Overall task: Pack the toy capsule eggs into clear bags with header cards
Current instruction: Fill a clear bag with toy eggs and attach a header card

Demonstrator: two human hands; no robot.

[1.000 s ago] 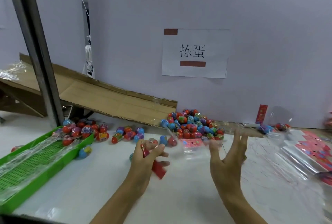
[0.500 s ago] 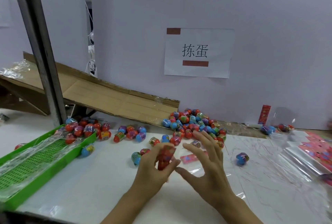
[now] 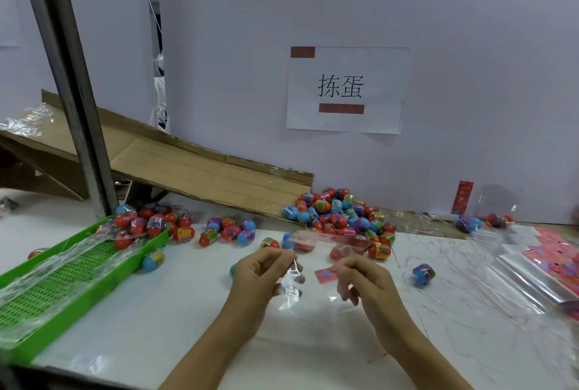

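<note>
Centre of the frame: the left hand (image 3: 261, 277) and the right hand (image 3: 363, 280) are raised together over the white table (image 3: 156, 311), each with fingers curled and pinching an edge of a clear bag (image 3: 313, 267). The bag spans the gap between the hands; its film is nearly invisible, so its exact outline cannot be traced, and it appears to hold nothing. A small red header card (image 3: 326, 274) lies on the table just beside the right hand's fingertips. Above the hands, a heap of toy capsule eggs (image 3: 338, 214) rests at the foot of a sloping cardboard ramp (image 3: 188, 167). A single blue egg (image 3: 423, 274) lies apart, right of centre. Lower left: a green tray (image 3: 62, 289). Right edge: a stack of bags (image 3: 539, 267) with red cards.
</note>
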